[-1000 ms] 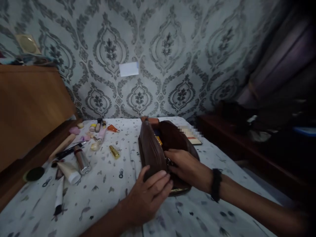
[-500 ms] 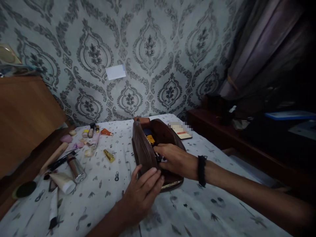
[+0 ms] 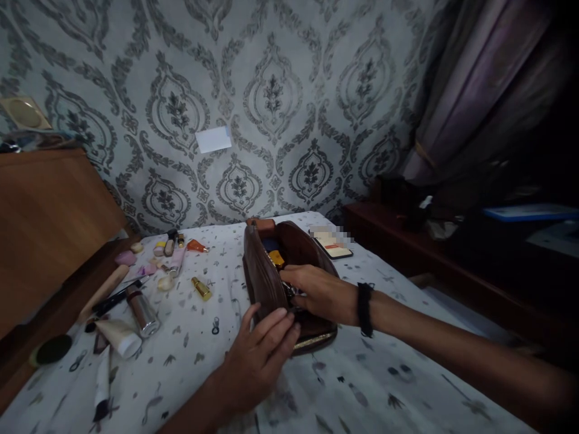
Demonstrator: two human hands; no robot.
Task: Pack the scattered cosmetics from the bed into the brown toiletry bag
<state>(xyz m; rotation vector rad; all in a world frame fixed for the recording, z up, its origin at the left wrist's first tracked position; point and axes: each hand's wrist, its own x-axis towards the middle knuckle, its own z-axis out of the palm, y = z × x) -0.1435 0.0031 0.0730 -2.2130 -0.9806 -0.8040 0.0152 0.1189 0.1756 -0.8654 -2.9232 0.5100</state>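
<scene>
A brown zip bag (image 3: 263,274) stands unzipped on the patterned sheet, its mouth toward me. My left hand (image 3: 260,349) holds the near edge of its left wall, fingers lying over the outside and thumb hidden. My right hand (image 3: 319,295), with a black band at the wrist, reaches into the bag. Its fingers are bent together around a small dark, shiny item that is mostly hidden. Deeper inside the bag, a yellow item (image 3: 277,259) shows beside something dark blue.
Left on the sheet (image 3: 190,337) lie a gold tube (image 3: 201,289), an orange item (image 3: 196,246), a silver-and-brown bottle (image 3: 143,310), a cream tube (image 3: 118,337), a white tube (image 3: 102,380) and several other cosmetics. Behind the bag rests an open case (image 3: 337,246). A wooden panel (image 3: 54,211) rises at left.
The view has shifted slightly, so the bedding items appear a little lower and further right. Both hands keep almost the same place at the bag.
</scene>
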